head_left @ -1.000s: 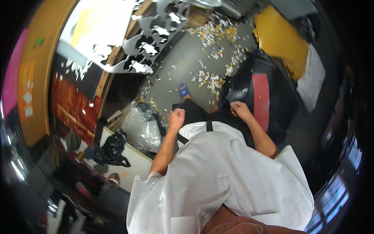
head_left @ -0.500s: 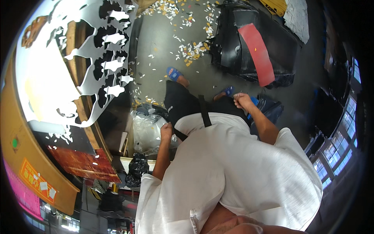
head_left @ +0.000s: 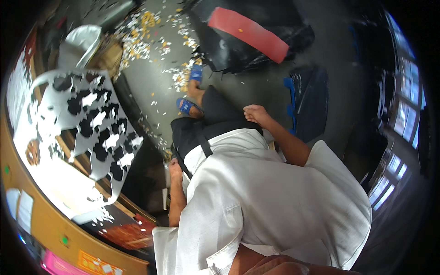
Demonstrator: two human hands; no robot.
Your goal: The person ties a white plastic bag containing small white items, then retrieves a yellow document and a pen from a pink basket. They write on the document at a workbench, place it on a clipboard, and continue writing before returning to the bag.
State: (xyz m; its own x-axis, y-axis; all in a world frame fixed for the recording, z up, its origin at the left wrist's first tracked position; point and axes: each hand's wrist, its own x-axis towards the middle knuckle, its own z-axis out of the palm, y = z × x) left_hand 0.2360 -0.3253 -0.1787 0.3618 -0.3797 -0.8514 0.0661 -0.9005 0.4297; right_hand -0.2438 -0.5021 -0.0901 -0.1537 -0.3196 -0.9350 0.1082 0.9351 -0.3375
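Observation:
My left hand (head_left: 174, 168) hangs beside my black trousers, its fingers curled closed, and nothing shows in it. My right hand (head_left: 257, 114) is held a little out in front of my right hip with the fingers folded in; I see nothing in it either. Neither hand touches a workpiece. Nearest the left hand is the dark side of a workbench. On that bench lies a white sheet with many cut-out holes (head_left: 80, 130). Blue slippers (head_left: 195, 73) are on my feet, one ahead of the other.
White and yellow scraps (head_left: 137, 34) litter the grey floor ahead. A black plastic-wrapped bundle with a red strip (head_left: 250, 34) lies at the far middle. To the right stands a dark blue flat bundle (head_left: 311, 103). An orange-brown panel (head_left: 41, 208) edges the bench at left.
My right foot has stepped ahead of the left. The view has turned, so the black bundle sits farther left and the white sheet lower. Both hands stay closed.

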